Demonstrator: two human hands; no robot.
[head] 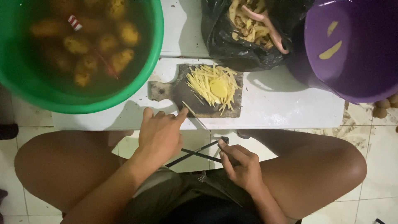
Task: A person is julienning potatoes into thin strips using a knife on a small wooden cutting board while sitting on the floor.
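A dark wooden cutting board (174, 92) lies on a white low table (286, 108). On it sits a pile of thin yellow potato strips (207, 79) with a round potato slice (218, 88) on top. My left hand (161, 135) rests at the board's near edge, its fingertips on a knife blade (191, 112) that reaches onto the board. My right hand (240, 166) is lower, over my lap, with its fingers closed around the knife's dark handle (195, 153).
A green basin (83, 54) of water with peeled potatoes stands at the far left. A black plastic bag (244, 33) holds peelings behind the board. A purple bucket (352, 49) with two strips stuck inside stands at the right. My bare knees flank the table.
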